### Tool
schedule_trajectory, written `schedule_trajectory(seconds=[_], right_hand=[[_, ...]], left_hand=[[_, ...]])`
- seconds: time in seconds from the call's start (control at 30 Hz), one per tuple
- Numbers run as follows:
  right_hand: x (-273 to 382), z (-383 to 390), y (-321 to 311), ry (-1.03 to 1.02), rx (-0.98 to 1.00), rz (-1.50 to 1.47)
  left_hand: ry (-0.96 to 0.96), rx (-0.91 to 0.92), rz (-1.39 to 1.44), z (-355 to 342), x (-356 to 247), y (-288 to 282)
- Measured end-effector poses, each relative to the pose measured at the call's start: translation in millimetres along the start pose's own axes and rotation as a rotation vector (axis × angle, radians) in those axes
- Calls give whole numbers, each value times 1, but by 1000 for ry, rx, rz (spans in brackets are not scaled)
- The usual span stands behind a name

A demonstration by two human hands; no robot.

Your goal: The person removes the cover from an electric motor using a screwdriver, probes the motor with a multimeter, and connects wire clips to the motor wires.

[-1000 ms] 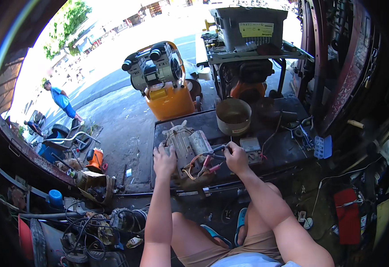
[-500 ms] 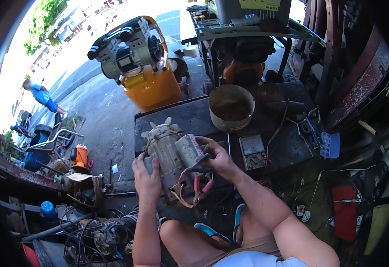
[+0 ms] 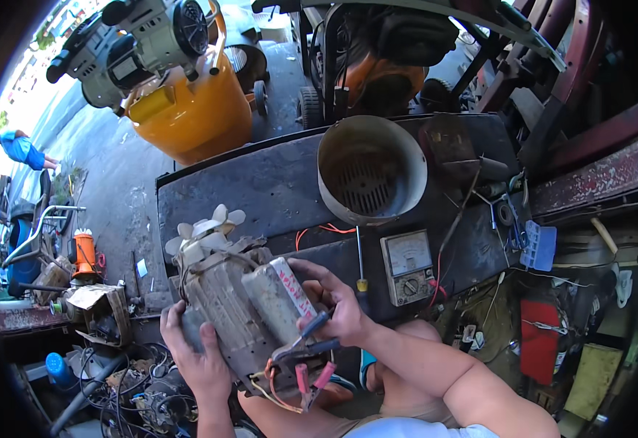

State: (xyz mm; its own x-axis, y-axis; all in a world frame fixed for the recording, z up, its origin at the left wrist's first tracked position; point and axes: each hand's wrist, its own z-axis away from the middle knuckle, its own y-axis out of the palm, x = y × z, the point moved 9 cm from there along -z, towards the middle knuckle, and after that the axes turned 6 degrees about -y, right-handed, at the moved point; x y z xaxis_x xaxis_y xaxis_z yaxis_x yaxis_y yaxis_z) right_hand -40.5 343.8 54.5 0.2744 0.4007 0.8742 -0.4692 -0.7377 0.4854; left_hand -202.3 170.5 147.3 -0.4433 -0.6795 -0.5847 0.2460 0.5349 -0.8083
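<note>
An electric motor (image 3: 220, 298) with a pale plastic fan (image 3: 206, 228) at its far end is held between my two hands above my lap. My left hand (image 3: 201, 359) grips its left side. On the right side, my right hand (image 3: 342, 306) is curled around the grey box-shaped part (image 3: 281, 298) fixed to the motor, which has red writing. Orange and yellowish wires come from the near end, with pink-sleeved clips (image 3: 312, 379) hanging there. Dark handles or clips (image 3: 310, 332) lie by my right fingers; their kind is unclear. Some fingertips are hidden behind the motor.
On the dark bench (image 3: 239, 197) stand a round metal housing (image 3: 371, 171), a multimeter (image 3: 408, 266) and a screwdriver (image 3: 361, 270). A blue plastic organizer (image 3: 538, 244) sits at right. Beyond the bench is a yellow-orange compressor (image 3: 187, 117). Wires and parts (image 3: 151, 394) crowd the lower left.
The motor has come nearer to me and lower left in the view, both hands still on it. The view has shifted, showing the bench and round housing larger.
</note>
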Motion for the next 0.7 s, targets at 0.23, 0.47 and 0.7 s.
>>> schedule_trajectory(seconds=[0.23, 0.47, 0.7], right_hand=[[-9, -2, 7, 89, -50, -64], [-14, 13, 4, 37, -147, -10], [-4, 26, -10, 246, -193, 151]], left_hand=[[49, -4, -93, 0, -13, -10], [167, 136, -259, -2, -25, -2], [204, 124, -262, -1, -38, 0]])
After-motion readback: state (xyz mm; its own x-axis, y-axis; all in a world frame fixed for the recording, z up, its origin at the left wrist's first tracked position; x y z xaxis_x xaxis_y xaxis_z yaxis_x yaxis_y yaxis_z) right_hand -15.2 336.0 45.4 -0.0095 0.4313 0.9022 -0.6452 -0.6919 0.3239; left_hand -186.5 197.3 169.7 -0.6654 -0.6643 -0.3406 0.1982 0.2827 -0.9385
